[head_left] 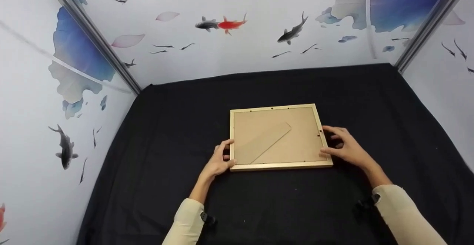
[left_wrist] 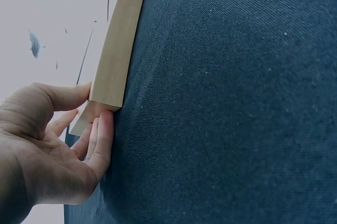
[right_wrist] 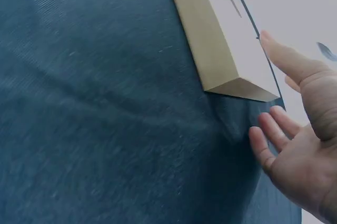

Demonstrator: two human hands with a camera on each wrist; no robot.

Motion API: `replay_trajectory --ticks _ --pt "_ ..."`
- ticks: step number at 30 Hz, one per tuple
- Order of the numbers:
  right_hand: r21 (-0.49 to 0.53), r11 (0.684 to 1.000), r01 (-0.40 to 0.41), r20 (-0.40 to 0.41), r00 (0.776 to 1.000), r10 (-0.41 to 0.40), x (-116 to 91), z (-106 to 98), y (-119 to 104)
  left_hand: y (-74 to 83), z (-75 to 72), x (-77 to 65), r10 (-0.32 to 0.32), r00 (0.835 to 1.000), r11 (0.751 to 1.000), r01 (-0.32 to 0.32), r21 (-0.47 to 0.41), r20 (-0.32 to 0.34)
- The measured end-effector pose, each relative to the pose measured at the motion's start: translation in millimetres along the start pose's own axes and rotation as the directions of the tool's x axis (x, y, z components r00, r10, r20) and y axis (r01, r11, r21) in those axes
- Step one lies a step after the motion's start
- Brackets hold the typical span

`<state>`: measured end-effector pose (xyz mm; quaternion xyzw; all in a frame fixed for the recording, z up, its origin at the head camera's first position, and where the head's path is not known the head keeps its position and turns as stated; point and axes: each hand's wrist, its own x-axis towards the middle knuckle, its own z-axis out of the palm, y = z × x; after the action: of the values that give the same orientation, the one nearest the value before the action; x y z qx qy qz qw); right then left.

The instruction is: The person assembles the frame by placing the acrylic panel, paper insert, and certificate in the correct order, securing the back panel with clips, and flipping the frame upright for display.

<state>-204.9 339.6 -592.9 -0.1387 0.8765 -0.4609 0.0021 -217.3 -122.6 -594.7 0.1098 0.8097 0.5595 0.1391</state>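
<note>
A picture frame (head_left: 274,135) lies back side up on the black cloth, with a light wooden border and a brown backing board. A flat strip, the easel stand (head_left: 264,141), lies slantwise against the backing. At its near left corner, my left hand (head_left: 219,161) holds the border, thumb on the top edge and fingers against the side, as the left wrist view shows the hand (left_wrist: 63,145) there too. My right hand (head_left: 348,146) is spread at the right side, thumb over the border. In the right wrist view, the lower fingers (right_wrist: 274,129) stand apart from the frame's end.
Black cloth (head_left: 177,126) covers the table, with slight wrinkles. White panels (head_left: 255,52) printed with fish and lotus leaves rise at the back and both sides, joined by metal posts (head_left: 433,24). A dark wrist camera (head_left: 208,218) sits at the left cuff.
</note>
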Motion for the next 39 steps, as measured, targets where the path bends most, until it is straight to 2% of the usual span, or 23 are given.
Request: replay_trajectory --ticks 7,13,20,39 --pt "-0.073 0.992 0.099 -0.001 0.995 -0.099 13 12 -13 0.5 0.2 -0.6 0.007 1.0 1.0 -0.007 -0.001 -0.003" --pt "-0.159 0.967 0.199 0.082 0.979 -0.188 19 27 -22 0.5 0.4 0.7 0.001 1.0 1.0 -0.001 -0.018 -0.005" --pt "-0.161 0.961 0.223 0.175 0.965 -0.195 22 37 -24 0.6 -0.2 1.5 -0.035 0.999 0.999 0.035 0.009 -0.003" --pt "-0.147 0.959 0.244 0.258 0.945 -0.201 31 33 -15 0.5 -0.1 0.9 -0.019 1.0 1.0 0.019 0.017 -0.001"
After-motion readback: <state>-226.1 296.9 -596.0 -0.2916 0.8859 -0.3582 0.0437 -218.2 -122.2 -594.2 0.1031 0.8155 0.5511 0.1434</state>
